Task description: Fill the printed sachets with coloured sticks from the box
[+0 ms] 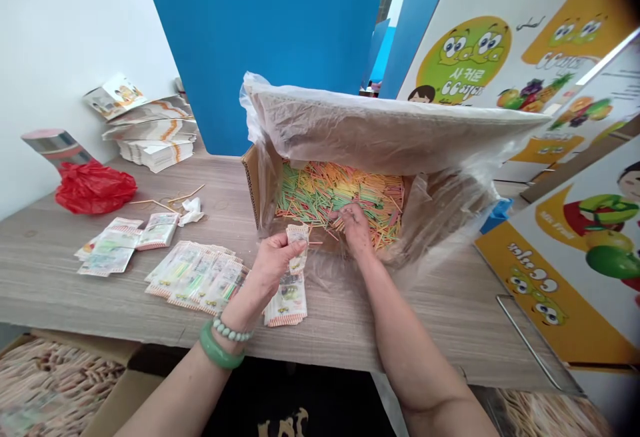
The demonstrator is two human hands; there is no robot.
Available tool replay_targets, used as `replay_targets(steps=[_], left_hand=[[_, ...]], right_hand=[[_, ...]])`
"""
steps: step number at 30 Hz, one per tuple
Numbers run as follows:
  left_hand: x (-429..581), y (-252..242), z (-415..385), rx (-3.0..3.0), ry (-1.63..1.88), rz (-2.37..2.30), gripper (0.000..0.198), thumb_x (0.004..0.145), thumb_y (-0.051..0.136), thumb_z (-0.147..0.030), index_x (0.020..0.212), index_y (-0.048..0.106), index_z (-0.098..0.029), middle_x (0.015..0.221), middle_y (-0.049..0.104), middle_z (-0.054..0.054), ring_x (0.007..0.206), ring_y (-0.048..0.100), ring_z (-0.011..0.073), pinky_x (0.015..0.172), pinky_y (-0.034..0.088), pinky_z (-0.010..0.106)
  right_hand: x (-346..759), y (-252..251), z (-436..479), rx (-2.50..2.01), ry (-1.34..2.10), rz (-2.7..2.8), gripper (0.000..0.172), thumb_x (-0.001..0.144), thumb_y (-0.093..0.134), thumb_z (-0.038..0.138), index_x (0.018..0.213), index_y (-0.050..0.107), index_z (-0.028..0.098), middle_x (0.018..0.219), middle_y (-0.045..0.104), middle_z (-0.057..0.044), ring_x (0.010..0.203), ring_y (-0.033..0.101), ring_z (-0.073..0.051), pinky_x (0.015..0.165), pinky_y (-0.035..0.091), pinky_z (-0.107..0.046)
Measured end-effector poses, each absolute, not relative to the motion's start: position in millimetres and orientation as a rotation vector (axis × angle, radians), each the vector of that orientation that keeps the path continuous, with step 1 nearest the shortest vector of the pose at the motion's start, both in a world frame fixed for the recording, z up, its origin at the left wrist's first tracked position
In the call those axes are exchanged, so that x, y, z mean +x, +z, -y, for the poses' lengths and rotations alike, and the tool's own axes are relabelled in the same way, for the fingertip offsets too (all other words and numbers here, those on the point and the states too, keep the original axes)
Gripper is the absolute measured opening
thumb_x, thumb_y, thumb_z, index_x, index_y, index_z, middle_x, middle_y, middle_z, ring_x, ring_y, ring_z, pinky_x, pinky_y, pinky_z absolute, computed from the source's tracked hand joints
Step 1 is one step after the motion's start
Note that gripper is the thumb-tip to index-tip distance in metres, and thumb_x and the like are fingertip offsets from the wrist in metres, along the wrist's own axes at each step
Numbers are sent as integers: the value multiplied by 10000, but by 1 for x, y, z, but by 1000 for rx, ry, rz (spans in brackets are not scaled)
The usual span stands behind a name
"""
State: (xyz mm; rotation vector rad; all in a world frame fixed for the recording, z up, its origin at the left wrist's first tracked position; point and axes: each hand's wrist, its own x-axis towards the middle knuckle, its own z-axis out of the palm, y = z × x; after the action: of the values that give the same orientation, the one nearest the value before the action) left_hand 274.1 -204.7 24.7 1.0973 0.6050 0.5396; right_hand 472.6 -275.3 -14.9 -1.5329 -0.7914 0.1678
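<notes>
1. The left hand (274, 262) pinches a small printed packet (298, 262) between thumb and fingers, holding it upright just beside the near edge of the carton.
2. The right hand (355, 225), to the right of the left hand, reaches down into the open carton (251, 187), its fingers bent and drawn together at the coloured sticks (330, 193); whether they are closed on any, I cannot tell.
3. The coloured sticks, in green, yellow, orange and pink, lie loose beneath the right hand and spread beyond it on both sides.
4. A clear plastic liner (435, 213) drapes over the carton walls, behind the right hand and to its right.
5. Just below the held packet, on the near side of the left hand, a stack of packets (287, 303) lies on the tabletop (340, 337).
6. Left of the left hand, overlapping packets (193, 277) lie in a row, coloured sticks showing through some of them.
7. Farther left of that hand are another packet group (113, 247), a small packet pile (158, 231) and a crumpled white tissue (191, 211).
8. Well apart from the left hand, beyond these on its left, sits a red plastic bag (95, 187); folded printed cartons (157, 137) are stacked behind it.
9. A green bangle (219, 349) and a beaded bracelet (231, 331) circle the wrist of the left hand.
</notes>
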Motion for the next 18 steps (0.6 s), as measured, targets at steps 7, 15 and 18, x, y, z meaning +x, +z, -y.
replay_targets(steps=[7, 15, 18], left_hand=[[284, 21, 202, 1358, 507, -565, 276, 578, 807, -384, 659, 668, -159, 603, 564, -25, 590, 435, 119, 573, 321, 244], [281, 31, 203, 1433, 459, -538, 267, 597, 785, -359, 612, 613, -155, 573, 471, -46, 566, 367, 99, 556, 270, 239], [278, 33, 204, 1406, 441, -538, 277, 593, 780, -367, 606, 597, -159, 575, 461, -47, 555, 360, 97, 549, 265, 240]], right_hand=[[435, 45, 280, -1190, 469, 689, 238, 850, 516, 471, 880, 411, 260, 774, 727, -11, 724, 688, -202, 672, 518, -321], [400, 66, 281, -1145, 558, 815, 215, 905, 508, 465, 876, 453, 259, 811, 738, -5, 642, 658, -161, 606, 515, -281], [402, 62, 281, -1175, 610, 826, 240, 881, 544, 482, 868, 464, 256, 781, 734, 2, 579, 618, -147, 563, 497, -265]])
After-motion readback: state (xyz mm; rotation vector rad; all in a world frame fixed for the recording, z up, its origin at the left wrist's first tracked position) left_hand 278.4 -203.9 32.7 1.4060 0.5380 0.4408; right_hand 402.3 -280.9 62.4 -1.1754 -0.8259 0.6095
